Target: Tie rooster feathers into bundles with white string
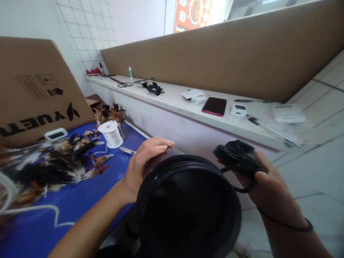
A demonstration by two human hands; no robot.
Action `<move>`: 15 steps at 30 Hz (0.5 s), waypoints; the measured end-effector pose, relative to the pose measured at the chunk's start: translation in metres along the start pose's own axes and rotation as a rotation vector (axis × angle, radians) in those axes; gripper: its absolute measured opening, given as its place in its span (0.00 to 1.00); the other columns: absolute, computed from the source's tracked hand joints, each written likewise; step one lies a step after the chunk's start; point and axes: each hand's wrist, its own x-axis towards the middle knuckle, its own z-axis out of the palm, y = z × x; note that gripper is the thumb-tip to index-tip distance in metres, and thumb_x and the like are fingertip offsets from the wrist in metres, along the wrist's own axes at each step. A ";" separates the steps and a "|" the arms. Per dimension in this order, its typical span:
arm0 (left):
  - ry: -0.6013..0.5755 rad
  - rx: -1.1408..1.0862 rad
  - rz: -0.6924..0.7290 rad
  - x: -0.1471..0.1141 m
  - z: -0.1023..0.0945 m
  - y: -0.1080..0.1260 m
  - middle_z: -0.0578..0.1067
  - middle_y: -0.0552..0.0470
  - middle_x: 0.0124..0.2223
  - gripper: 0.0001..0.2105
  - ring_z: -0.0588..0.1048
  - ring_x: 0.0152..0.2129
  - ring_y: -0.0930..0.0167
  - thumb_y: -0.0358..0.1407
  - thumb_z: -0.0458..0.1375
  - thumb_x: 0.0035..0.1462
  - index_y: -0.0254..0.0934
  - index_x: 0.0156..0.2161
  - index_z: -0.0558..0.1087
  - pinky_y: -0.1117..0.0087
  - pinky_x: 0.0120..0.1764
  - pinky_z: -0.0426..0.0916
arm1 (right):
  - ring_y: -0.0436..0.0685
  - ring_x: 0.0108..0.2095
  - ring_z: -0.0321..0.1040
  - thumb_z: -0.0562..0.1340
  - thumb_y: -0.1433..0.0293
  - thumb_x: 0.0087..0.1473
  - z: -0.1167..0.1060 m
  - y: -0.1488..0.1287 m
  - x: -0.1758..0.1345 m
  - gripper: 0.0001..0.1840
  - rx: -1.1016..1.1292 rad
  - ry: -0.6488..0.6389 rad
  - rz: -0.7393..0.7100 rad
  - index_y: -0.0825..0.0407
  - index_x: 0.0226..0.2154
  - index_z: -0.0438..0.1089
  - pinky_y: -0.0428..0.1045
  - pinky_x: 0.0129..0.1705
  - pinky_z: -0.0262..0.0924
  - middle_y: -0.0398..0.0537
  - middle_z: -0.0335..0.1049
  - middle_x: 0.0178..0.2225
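Note:
A large round black opening [188, 211] faces me in the lower middle. It appears to be the mouth of a big bottle, whose grey glossy side shows behind the rim. My left hand [139, 163] is closed around that side, fingers curled over the top. To the right, my right hand [274, 190] grips a black lid-like piece [238, 156] with a spout-shaped top. A black loop runs from this piece towards the rim; whether they are joined I cannot tell. A dark band circles my right wrist.
Feathers [70, 161] lie across the blue table [88, 200], beside a white ribbon spool [110, 134] and scissors [127, 150]. A cardboard box [34, 82] stands behind. On the white ledge [174, 95] are a phone [215, 106], a small white device [238, 110] and black-handled scissors [125, 84].

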 end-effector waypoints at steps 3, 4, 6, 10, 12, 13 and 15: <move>0.034 -0.045 0.266 0.015 -0.003 0.009 0.73 0.50 0.51 0.16 0.72 0.48 0.67 0.36 0.53 0.60 0.47 0.54 0.62 0.52 0.54 0.63 | 0.64 0.41 0.71 0.67 0.56 0.37 -0.007 0.006 0.000 0.34 0.017 0.011 -0.011 0.49 0.49 0.67 0.53 0.45 0.65 0.52 0.72 0.43; 0.038 -0.037 0.317 0.020 -0.005 0.012 0.73 0.50 0.51 0.18 0.72 0.48 0.66 0.34 0.53 0.60 0.48 0.55 0.61 0.51 0.54 0.64 | 0.63 0.41 0.71 0.67 0.57 0.37 -0.009 0.007 0.001 0.33 0.020 0.017 -0.015 0.48 0.48 0.67 0.52 0.45 0.65 0.51 0.72 0.43; 0.025 0.008 0.355 0.026 -0.007 0.019 0.72 0.50 0.52 0.21 0.72 0.48 0.65 0.34 0.55 0.58 0.48 0.57 0.59 0.51 0.53 0.65 | 0.63 0.41 0.71 0.67 0.57 0.38 -0.011 0.009 0.001 0.31 0.016 0.032 -0.012 0.47 0.47 0.68 0.52 0.46 0.65 0.50 0.72 0.43; 0.046 0.108 0.345 0.031 -0.013 0.034 0.73 0.53 0.52 0.22 0.73 0.46 0.67 0.37 0.58 0.56 0.52 0.55 0.60 0.55 0.53 0.66 | 0.65 0.41 0.71 0.67 0.56 0.36 -0.013 0.012 0.004 0.32 0.014 0.057 0.029 0.46 0.47 0.68 0.55 0.49 0.63 0.51 0.72 0.43; 0.077 0.135 0.344 0.032 -0.015 0.039 0.73 0.55 0.51 0.18 0.74 0.44 0.68 0.39 0.57 0.57 0.52 0.52 0.61 0.57 0.53 0.66 | 0.67 0.42 0.71 0.67 0.54 0.34 -0.012 0.013 0.005 0.34 0.004 0.080 0.050 0.46 0.47 0.68 0.57 0.52 0.61 0.53 0.72 0.43; 0.084 0.148 0.336 0.033 -0.017 0.041 0.73 0.55 0.51 0.16 0.74 0.44 0.68 0.40 0.57 0.57 0.51 0.50 0.63 0.57 0.53 0.66 | 0.69 0.42 0.71 0.67 0.54 0.33 -0.012 0.013 0.005 0.35 -0.007 0.092 0.059 0.46 0.47 0.68 0.58 0.52 0.60 0.53 0.72 0.42; 0.073 0.163 0.292 0.035 -0.019 0.044 0.74 0.56 0.49 0.12 0.74 0.44 0.68 0.43 0.57 0.56 0.49 0.46 0.66 0.56 0.54 0.64 | 0.71 0.44 0.70 0.67 0.53 0.32 -0.011 0.012 0.005 0.35 -0.031 0.102 0.077 0.46 0.46 0.68 0.60 0.54 0.58 0.54 0.72 0.42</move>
